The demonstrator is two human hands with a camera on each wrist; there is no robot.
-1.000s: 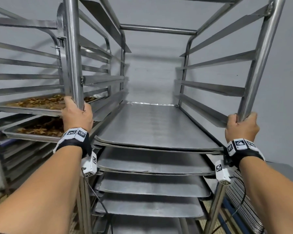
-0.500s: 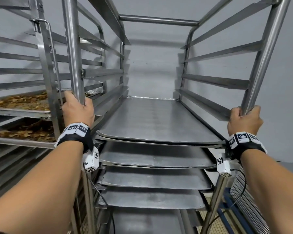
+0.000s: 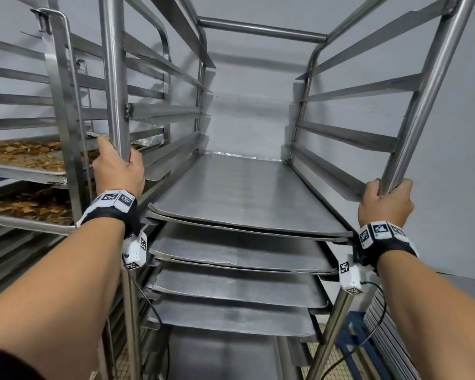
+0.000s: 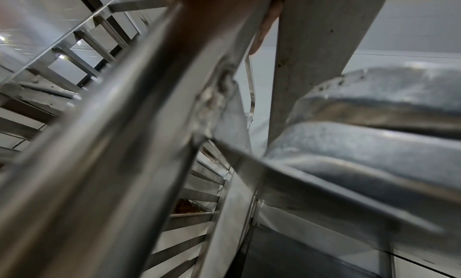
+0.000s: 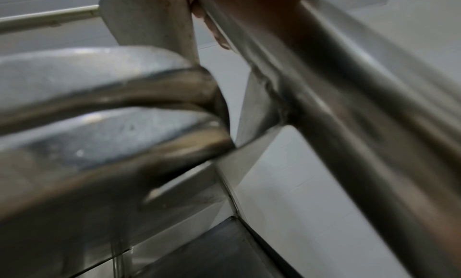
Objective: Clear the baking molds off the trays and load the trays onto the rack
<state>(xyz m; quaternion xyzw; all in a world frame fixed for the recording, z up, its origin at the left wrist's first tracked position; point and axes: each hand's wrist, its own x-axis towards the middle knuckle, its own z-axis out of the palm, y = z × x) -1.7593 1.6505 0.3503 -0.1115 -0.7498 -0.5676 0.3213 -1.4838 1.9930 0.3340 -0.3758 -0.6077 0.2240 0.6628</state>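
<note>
1. Grey walls surround the steel rack (image 3: 247, 37), now rolled nearer its food-laden neighbour (image 3: 58, 111).
2. Left hand (image 3: 118, 171) and right hand (image 3: 385, 202) curl around its front posts.
3. 5 bare trays (image 3: 239, 196) sit loaded; repositioning seems underway.

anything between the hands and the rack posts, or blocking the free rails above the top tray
Nothing visible. The left hand and right hand grip the rack's front posts directly, and the rails above the top tray hold nothing.
</note>
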